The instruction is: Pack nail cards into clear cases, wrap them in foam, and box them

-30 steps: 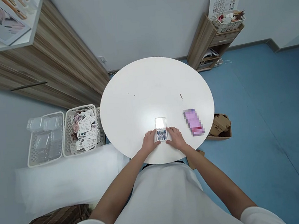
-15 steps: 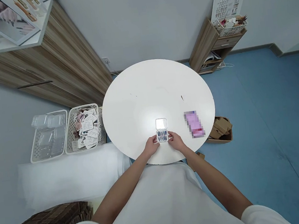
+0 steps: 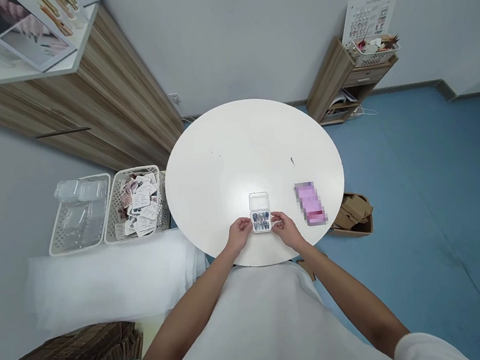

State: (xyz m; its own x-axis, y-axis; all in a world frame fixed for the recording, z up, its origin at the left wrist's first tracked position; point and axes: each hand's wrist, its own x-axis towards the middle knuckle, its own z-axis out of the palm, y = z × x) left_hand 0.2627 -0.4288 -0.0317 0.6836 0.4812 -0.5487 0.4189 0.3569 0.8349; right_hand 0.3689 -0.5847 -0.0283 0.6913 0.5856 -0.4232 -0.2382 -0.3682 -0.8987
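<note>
A small clear plastic case (image 3: pixel 260 212) lies open on the round white table (image 3: pixel 237 157), near its front edge. Its near half holds several dark blue press-on nails; the far half is the empty lid. My left hand (image 3: pixel 239 233) pinches the case's left side and my right hand (image 3: pixel 285 228) pinches its right side, fingers curled on the edges.
A pink blurred flat object (image 3: pixel 310 203) lies on the table to the right. Two white baskets stand at the left, one with clear cases (image 3: pixel 79 212), one with cards (image 3: pixel 136 203). A cardboard box (image 3: pixel 352 213) sits on the blue floor. A wooden cabinet (image 3: pixel 84 105) and a small shelf unit (image 3: pixel 341 76) line the wall.
My hands have slid back from over the case to its two sides, uncovering the nails. The camera view has shifted slightly.
</note>
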